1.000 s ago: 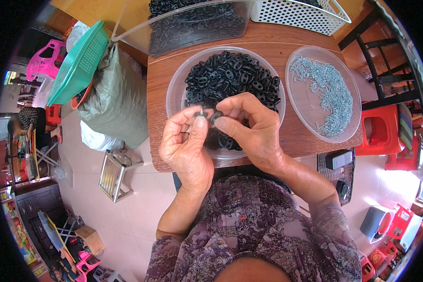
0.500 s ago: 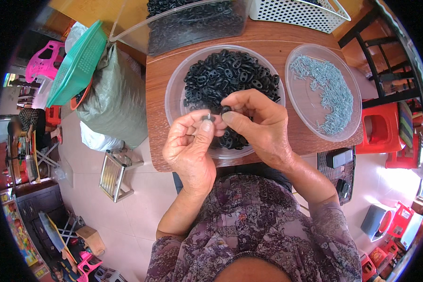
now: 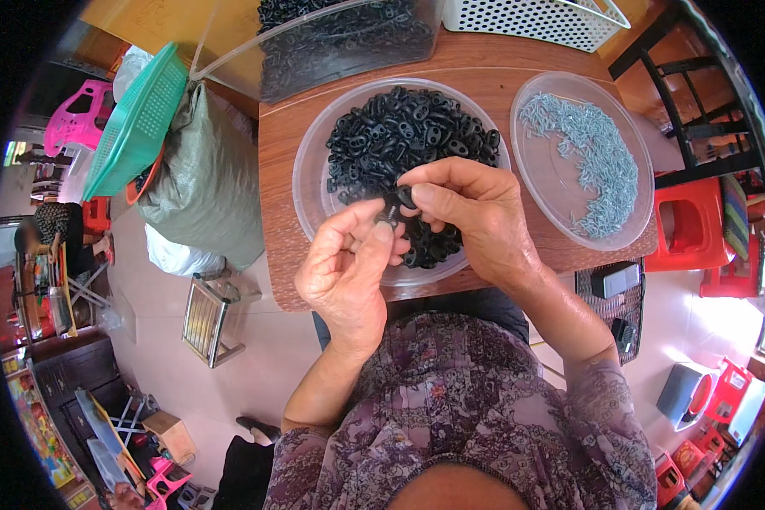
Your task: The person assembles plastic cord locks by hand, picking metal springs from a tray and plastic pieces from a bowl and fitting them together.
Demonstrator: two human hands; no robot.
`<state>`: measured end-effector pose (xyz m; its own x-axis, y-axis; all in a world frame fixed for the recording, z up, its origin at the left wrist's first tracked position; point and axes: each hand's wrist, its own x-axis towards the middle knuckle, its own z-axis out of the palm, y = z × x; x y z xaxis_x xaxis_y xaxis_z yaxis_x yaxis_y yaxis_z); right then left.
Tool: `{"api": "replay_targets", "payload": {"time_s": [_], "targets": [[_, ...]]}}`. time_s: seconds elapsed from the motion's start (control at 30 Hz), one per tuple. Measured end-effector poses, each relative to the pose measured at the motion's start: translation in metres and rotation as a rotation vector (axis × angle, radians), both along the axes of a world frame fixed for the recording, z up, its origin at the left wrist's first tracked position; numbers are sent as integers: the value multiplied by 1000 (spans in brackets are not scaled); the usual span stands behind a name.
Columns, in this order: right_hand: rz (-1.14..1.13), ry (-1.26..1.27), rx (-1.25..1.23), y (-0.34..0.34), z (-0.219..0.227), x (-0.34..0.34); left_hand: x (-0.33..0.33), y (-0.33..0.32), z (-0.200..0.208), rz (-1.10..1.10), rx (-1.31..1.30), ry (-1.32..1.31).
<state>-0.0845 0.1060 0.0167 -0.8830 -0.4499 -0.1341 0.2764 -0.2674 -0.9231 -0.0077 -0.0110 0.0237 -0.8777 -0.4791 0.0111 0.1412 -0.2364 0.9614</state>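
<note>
Over a round clear tub point(image 3: 305, 200) heaped with small black plastic pieces point(image 3: 399, 132), many with two holes, my two hands meet. My left hand point(image 3: 346, 272) pinches a small dark piece point(image 3: 388, 219) between thumb and fingertips, with a pale, thin pin showing at it. In the fingertips of my right hand point(image 3: 476, 212) is a black oval piece point(image 3: 406, 196), close beside the one in the left. To the right, a round clear lid point(image 3: 540, 183) carries a spread of small bluish-silver pins point(image 3: 608, 170).
The wooden table point(image 3: 280, 170) also bears a clear bin point(image 3: 348, 51) of black pieces and a white perforated basket point(image 3: 535, 24). A grey-green sack point(image 3: 208, 187) with a green basket point(image 3: 140, 127) stands left. Red stools point(image 3: 688, 225) are at right, a metal-framed stool point(image 3: 212, 319) lower left.
My hands stay together over the tub, the two pieces now closer and the right hand slightly turned. A dark-clothed leg and shoe have come into view at the lower left.
</note>
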Motion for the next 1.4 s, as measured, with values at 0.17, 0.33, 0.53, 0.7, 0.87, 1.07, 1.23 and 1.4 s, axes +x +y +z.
{"api": "replay_targets", "payload": {"time_s": [0.17, 0.33, 0.53, 0.7, 0.87, 1.07, 1.23, 1.4], "targets": [[15, -31, 16, -3, 2, 0, -1, 4, 0, 68, -113, 4], [28, -40, 6, -7, 1, -1, -1, 3, -3, 93, -142, 4], [31, -7, 20, -9, 2, -1, -1, 0, -3, 98, -162, -22], [21, 77, 29, -11, 2, 1, -1, -1, -4, 99, -149, -32], [-24, 207, 97, -11, 1, 5, -1, -1, -2, 76, -111, -66], [-32, 296, 140, -14, 1, 11, -1, -2, -5, 88, -103, -52], [-51, 463, 191, -14, -10, 10, -4, -1, -4, 82, -51, -51], [-77, 510, 157, -15, -7, 11, -6, -1, -7, 61, 35, -19]]}}
